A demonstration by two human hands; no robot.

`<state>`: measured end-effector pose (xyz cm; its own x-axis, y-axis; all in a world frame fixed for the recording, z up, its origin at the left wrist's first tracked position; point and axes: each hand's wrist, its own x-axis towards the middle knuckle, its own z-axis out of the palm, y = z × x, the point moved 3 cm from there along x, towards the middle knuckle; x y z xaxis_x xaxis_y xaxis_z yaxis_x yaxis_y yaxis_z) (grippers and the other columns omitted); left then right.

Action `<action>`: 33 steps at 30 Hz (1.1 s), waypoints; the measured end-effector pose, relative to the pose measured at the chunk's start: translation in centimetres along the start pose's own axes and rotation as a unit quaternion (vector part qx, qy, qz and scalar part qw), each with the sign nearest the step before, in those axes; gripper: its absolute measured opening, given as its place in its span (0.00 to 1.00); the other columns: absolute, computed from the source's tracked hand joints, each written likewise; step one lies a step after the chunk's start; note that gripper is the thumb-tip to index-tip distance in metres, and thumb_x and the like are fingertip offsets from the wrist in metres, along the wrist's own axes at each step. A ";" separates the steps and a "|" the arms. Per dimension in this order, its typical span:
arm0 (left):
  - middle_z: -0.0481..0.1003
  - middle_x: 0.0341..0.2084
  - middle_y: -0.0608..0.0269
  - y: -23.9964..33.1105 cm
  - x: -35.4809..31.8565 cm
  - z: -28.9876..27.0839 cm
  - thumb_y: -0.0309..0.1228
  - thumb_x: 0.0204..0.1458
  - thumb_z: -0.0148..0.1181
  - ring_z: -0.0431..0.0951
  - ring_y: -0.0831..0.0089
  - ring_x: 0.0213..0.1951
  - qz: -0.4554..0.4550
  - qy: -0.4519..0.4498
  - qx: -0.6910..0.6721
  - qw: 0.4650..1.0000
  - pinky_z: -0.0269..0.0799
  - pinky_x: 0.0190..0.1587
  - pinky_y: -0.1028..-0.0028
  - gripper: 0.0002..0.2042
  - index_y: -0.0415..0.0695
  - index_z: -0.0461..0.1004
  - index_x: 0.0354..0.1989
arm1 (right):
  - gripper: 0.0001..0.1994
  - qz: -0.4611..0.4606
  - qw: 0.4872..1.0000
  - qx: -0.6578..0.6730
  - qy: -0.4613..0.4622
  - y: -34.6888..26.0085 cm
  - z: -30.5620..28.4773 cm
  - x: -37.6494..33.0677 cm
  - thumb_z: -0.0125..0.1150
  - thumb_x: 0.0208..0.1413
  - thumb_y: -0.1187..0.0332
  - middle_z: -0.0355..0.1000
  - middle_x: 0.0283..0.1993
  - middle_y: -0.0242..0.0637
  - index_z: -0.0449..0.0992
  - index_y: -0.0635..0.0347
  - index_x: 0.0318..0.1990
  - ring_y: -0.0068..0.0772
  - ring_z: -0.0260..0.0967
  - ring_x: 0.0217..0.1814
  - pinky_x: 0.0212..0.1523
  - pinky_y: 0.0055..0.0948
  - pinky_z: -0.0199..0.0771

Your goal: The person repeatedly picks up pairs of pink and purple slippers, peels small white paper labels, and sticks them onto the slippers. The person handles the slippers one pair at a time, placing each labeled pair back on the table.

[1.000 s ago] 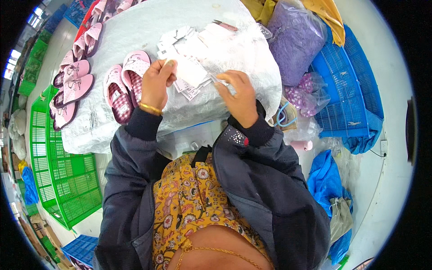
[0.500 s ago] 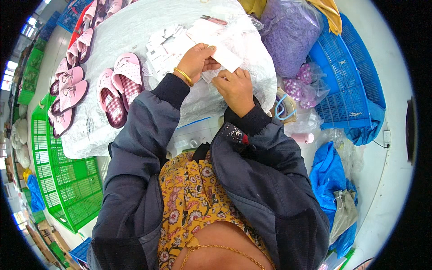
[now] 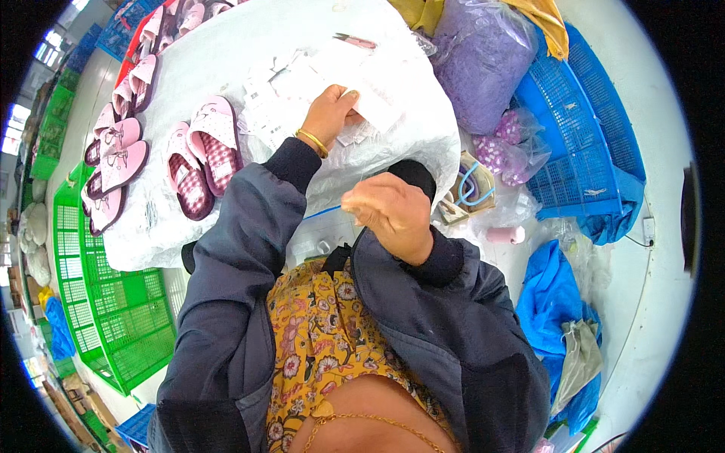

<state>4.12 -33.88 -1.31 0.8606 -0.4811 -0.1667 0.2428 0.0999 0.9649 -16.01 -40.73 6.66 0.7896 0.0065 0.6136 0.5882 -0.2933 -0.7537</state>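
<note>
Over the plastic-covered table, my left hand (image 3: 332, 113) pinches the edge of a white sheet of paper (image 3: 375, 113), which is washed out by glare. My right hand (image 3: 389, 219) is nearer my chest, apart from the sheet. Its fingers are pressed together; whatever they hold, if anything, is hidden. Several printed white labels (image 3: 291, 79) lie spread beyond and left of my left hand. A small pair of thread snips (image 3: 355, 41) rests at the far side of them. Left of my left forearm sits a pair of pink slippers (image 3: 204, 155) with checked insoles.
More pink slippers (image 3: 121, 151) line the table's left edge, above a green crate (image 3: 113, 302). To the right stand a bag of purple material (image 3: 483, 60), a bag of dotted pink pieces (image 3: 513, 147) and blue crates (image 3: 566, 143). A pink roll (image 3: 506, 235) lies below them.
My right hand has left the white sheet and drawn back toward my chest. My left hand still holds the sheet, slightly lower in the picture.
</note>
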 end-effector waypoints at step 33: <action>0.77 0.31 0.59 -2.2 1.0 4.1 0.32 0.60 0.57 0.79 0.77 0.32 0.057 -0.060 0.135 0.987 0.78 0.36 0.75 0.11 0.33 0.72 0.39 | 0.08 0.110 0.964 0.140 -0.196 -2.6 0.0 -2.1 0.61 0.61 0.64 0.77 0.33 0.34 0.80 0.57 0.42 0.26 0.76 0.32 0.31 0.25 0.74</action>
<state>2.60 -38.17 -2.73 0.8125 -0.5813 -0.0436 0.0048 -0.0682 0.9977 -19.20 -40.00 7.40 0.8739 0.3507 0.3367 0.3798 -0.0601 -0.9231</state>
